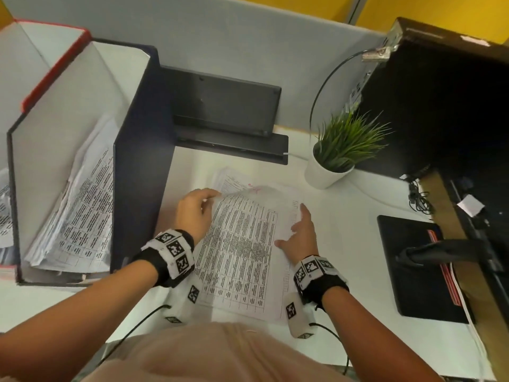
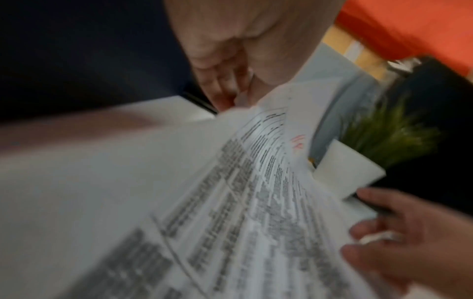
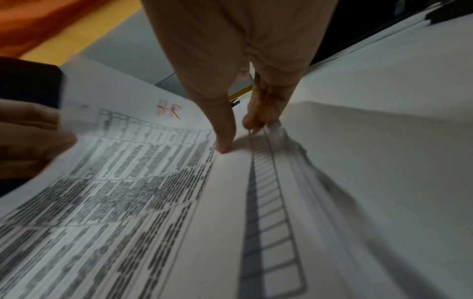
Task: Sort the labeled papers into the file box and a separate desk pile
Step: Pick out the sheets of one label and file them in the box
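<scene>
Papers (image 1: 242, 244): one stack, counter's near edge; left hand (image 1: 194, 213) pinches top sheet's corner, right hand (image 1: 301, 235) presses flat.

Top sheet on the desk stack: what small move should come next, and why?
Probably peel it clear. The left hand already pinches the top sheet at its far corner, which curls up, while the right hand rests on the stack's right edge. The red label shows, so the dark file box may follow.
</scene>
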Demonstrator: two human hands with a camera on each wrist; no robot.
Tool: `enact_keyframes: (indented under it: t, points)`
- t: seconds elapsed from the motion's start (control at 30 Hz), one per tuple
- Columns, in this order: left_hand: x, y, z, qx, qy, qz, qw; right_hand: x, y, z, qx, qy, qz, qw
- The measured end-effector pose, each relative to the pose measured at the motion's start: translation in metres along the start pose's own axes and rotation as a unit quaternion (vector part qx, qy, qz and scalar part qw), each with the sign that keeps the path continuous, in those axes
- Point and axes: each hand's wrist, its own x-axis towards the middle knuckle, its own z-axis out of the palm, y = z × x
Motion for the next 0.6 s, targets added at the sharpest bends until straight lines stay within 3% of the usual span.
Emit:
enact_keyframes:
  t: [0.1,0.23,0.33,0.6]
  points:
    - [-0.002,0.003,0.000,-0.165,0.005,-0.104,0.981,0.001,-0.002,-0.003,0.109,0.022,0.049,0.993]
    - [0.003,0.007,-0.004,-0.305,-0.037,-0.238,0.921,0.003,-0.001,-0.010,0.137,0.036,0.055,0.988]
    - [0.017,0.005,-0.005,-0.265,-0.052,-0.276,0.923,0.000,0.004,-0.011,0.131,0.062,0.001,0.989]
    - [0.032,-0.010,-0.004,-0.087,-0.117,-0.310,0.940,-0.006,0.014,-0.010,0.206,0.049,0.033,0.977]
